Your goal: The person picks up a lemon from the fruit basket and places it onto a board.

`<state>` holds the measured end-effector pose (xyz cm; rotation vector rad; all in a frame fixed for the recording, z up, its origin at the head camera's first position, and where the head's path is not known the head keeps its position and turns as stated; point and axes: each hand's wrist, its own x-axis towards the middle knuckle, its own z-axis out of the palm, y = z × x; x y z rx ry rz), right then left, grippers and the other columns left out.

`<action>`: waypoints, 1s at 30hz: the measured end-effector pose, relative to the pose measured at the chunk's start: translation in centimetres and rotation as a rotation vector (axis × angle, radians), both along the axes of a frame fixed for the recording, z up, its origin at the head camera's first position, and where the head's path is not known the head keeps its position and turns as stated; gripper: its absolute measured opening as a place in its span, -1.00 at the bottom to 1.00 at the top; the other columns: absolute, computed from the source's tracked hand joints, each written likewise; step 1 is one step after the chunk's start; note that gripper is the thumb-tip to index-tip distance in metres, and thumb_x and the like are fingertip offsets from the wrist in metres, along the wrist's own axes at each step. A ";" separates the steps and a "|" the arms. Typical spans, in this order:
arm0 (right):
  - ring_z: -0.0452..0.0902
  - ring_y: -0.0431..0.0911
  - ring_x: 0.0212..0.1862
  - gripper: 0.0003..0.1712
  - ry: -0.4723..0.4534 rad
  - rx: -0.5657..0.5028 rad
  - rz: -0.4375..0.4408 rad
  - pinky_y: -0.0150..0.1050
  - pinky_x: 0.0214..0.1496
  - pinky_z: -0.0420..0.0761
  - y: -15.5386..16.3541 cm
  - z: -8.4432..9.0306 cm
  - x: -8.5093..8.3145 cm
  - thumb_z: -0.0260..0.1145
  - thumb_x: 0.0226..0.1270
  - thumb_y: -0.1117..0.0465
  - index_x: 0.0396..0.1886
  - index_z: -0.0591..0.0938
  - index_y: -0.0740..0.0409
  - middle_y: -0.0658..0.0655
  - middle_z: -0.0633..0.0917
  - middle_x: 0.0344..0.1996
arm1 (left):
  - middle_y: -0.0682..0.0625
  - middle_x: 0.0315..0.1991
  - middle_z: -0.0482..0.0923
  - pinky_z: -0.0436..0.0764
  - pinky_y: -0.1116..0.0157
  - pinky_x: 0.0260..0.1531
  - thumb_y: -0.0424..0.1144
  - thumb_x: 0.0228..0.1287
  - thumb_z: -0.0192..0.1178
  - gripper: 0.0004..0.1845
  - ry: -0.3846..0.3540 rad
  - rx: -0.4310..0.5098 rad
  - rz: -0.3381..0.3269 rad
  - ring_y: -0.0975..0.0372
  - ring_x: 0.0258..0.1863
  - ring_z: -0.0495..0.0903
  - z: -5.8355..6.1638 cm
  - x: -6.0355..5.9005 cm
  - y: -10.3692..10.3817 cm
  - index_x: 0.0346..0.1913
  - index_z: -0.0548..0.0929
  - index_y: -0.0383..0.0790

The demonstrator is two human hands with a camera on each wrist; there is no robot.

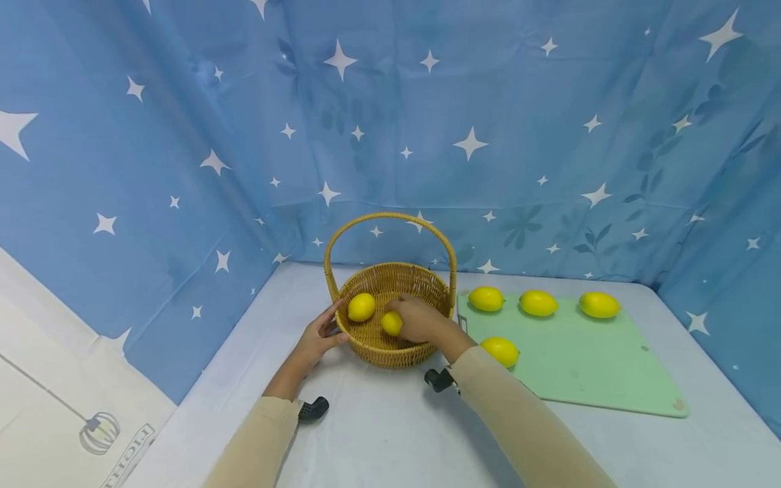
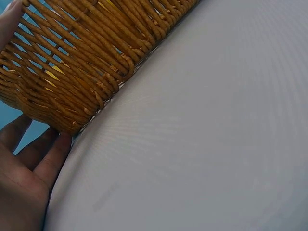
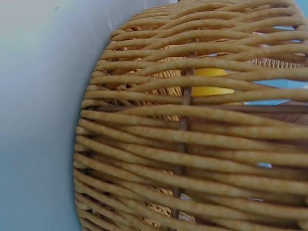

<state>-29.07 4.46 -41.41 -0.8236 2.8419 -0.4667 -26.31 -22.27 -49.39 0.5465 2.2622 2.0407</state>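
I am bent over a white desk (image 1: pixel 372 440) with both arms reaching forward, in beige sleeves. Ahead of me stands a round wicker basket (image 1: pixel 390 358), its tall hoop handle (image 1: pixel 390 215) upright. My right grip (image 1: pixel 422 321) is down inside it, fingers curled over a yellow lemon (image 1: pixel 391 323) that is partly hidden beneath them; my thumb is out of sight. To the left of that fruit, a second lemon (image 1: pixel 361 307) lies in the basket. My left grip (image 1: pixel 312 347) holds nothing up: its fingers and thumb are spread against the basket's left side, touching the wicker.

To the right, on a pale green cutting board (image 1: pixel 598 359), lie four loose lemons (image 1: pixel 538 303), three along the far edge and one nearer, at the left side. Behind everything hangs a blue curtain (image 1: pixel 390 102) with white stars.

I judge the step in hand to be settling this lemon in the basket beside the other. The next move seems to call for loosening my right fingers and lifting clear of rim and handle, while my left steadies the wicker.
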 end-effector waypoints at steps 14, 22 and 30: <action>0.42 0.03 0.12 -0.38 0.060 -0.037 0.043 -0.02 0.14 0.49 1.1 0.4 0.8 0.41 0.14 0.33 0.22 0.59 -0.16 0.10 0.47 0.08 | -0.13 0.54 -0.12 0.20 -0.08 0.32 -0.30 0.27 0.33 -0.11 -0.043 -0.001 -0.027 -0.16 0.42 0.07 2.8 1.8 0.4 0.55 0.05 -0.13; 0.42 0.02 0.06 -0.26 0.102 -0.068 0.059 -0.12 0.02 0.53 2.0 1.5 1.7 0.33 0.06 0.53 0.21 0.60 -0.19 0.06 0.48 0.02 | -0.11 0.54 -0.11 0.21 -0.07 0.31 -0.33 0.29 0.31 -0.13 -0.039 -0.018 -0.018 -0.15 0.42 0.08 2.4 1.3 0.2 0.55 0.05 -0.10; 0.42 -0.02 0.01 -0.22 0.147 -0.112 0.071 -0.15 0.00 0.52 3.1 2.7 2.6 0.33 -0.02 0.57 0.20 0.62 -0.16 0.03 0.49 0.00 | -0.05 0.54 -0.11 0.17 -0.11 0.31 -0.31 0.30 0.30 -0.14 -0.028 -0.015 -0.005 -0.10 0.43 0.08 0.5 0.2 0.0 0.55 0.08 0.05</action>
